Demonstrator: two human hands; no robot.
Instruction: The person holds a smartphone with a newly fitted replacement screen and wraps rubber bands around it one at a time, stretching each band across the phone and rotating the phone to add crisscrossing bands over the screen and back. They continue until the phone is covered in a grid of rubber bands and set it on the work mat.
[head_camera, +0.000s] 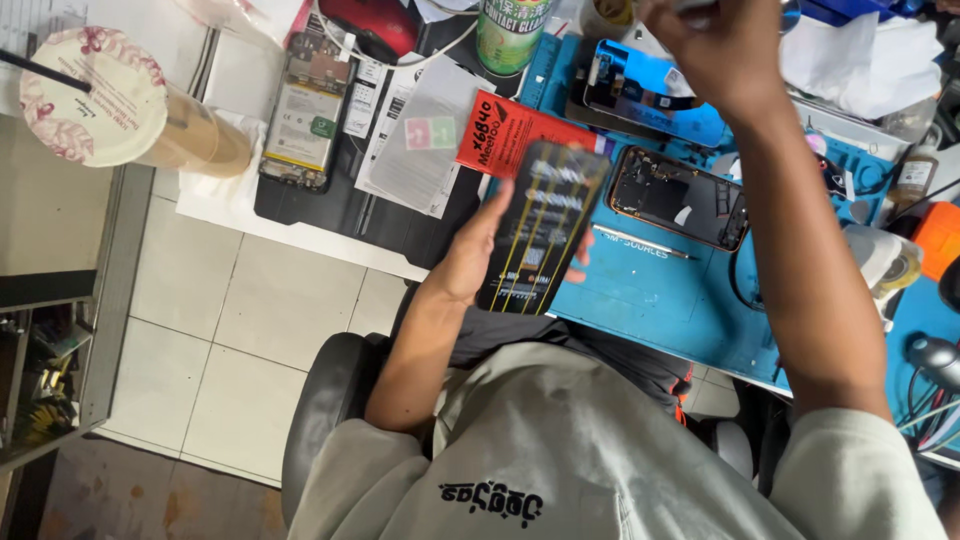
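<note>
From my head camera I look down at my lap and the tabletop (640, 290), which carries a blue mat. My left hand (478, 250) grips a dark screen panel (542, 228) from its left edge, thumb side under it and fingertips showing at its right edge; the panel has yellow stripes across its face and sits tilted over the near edge of the tabletop, above my lap. My right hand (712, 45) is raised at the far side of the scene, above a shiny blue phone back (650, 90); it is curled around something small at the top edge of the view, but I cannot tell what it is or how firmly I hold it. Just behind the panel lies a red packet (505, 130). To the right of the panel, on the mat, rests an opened phone frame (678, 196) with its insides showing, and tweezers (640, 240) lie just near of it. Further left lies another opened phone (305, 115) on a dark mat, and at far left a paper cup (110, 105) with a lid and a straw stands on its own surface. I sit on a dark chair (325, 410) above a tiled floor.
</note>
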